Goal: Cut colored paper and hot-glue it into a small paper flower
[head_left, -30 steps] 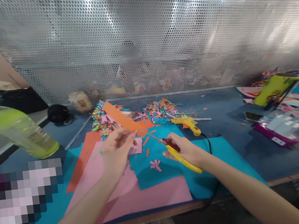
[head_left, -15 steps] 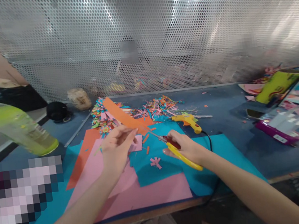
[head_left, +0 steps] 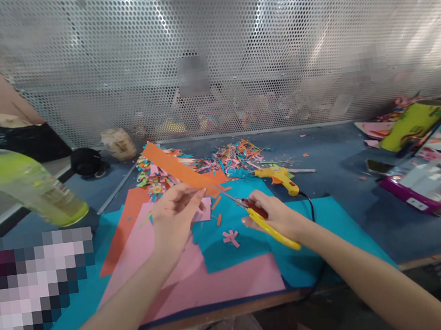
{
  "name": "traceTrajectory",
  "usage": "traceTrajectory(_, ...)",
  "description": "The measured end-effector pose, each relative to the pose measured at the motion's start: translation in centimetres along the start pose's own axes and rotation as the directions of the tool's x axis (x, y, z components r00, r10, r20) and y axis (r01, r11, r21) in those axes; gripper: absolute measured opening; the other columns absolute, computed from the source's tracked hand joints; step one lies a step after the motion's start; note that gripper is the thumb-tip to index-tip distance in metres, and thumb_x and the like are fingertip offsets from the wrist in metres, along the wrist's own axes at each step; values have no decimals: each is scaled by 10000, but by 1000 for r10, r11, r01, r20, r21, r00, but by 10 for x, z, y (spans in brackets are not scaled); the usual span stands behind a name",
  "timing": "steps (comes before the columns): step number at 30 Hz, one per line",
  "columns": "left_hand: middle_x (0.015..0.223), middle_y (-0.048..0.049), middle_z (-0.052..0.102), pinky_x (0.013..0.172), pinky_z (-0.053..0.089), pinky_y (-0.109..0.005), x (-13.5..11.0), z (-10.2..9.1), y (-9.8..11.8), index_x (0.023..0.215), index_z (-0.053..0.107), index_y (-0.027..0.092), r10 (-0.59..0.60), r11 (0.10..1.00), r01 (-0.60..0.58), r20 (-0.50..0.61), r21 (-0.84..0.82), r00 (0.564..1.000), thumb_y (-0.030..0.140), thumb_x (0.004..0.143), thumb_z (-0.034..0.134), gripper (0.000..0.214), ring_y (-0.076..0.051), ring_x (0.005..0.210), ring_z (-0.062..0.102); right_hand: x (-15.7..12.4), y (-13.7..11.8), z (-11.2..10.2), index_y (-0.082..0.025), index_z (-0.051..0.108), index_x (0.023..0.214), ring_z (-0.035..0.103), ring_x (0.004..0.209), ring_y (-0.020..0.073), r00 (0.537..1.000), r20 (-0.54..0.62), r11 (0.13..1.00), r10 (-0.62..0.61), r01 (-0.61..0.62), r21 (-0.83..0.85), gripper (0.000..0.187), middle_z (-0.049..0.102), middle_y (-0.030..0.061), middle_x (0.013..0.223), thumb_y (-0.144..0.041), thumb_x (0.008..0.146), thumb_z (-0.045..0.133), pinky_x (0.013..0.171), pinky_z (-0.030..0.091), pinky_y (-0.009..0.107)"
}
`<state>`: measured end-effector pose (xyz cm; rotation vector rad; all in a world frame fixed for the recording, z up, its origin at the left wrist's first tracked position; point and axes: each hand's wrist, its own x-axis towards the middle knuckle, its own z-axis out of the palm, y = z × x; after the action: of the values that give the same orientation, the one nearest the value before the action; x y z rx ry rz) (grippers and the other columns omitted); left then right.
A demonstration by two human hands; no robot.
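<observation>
My left hand [head_left: 176,210] pinches a long orange paper strip [head_left: 176,169] near its right end. The strip slants up and away to the left. In my right hand [head_left: 268,212] are yellow-handled scissors [head_left: 274,229], their blades at the strip's right end. Short orange pieces [head_left: 219,220] lie below the blades on a blue paper sheet [head_left: 235,254]. A pink star-shaped paper cutout [head_left: 231,238] rests on the same sheet. Under it are pink sheets [head_left: 235,283], and an orange sheet [head_left: 122,230] lies to the left.
A yellow glue gun [head_left: 280,175] with a black cord lies behind my right hand. Cut paper scraps [head_left: 239,153] are heaped at the back. A bottle of green liquid [head_left: 30,183] stands left; a purple packet [head_left: 413,195] lies right. A perforated metal panel [head_left: 230,51] closes the back.
The orange strip's far end has swung slightly left and down. Both hands keep nearly the same position, the scissors still at the strip's end.
</observation>
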<state>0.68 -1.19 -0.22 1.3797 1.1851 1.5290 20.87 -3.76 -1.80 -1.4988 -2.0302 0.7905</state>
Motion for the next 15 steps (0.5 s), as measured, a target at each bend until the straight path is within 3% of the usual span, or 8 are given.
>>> traceTrajectory(15,663,5,622,451,445,-200,0,-1,0,731,602,161,-11,1000,11,10,-7,1000,265,656,659,140,-92,495,561,0,1,0,-197,378,782,341,534,83,1000,0,1000,-12,12,-12,309,409,-58,614,-462,731,529,472,267,207)
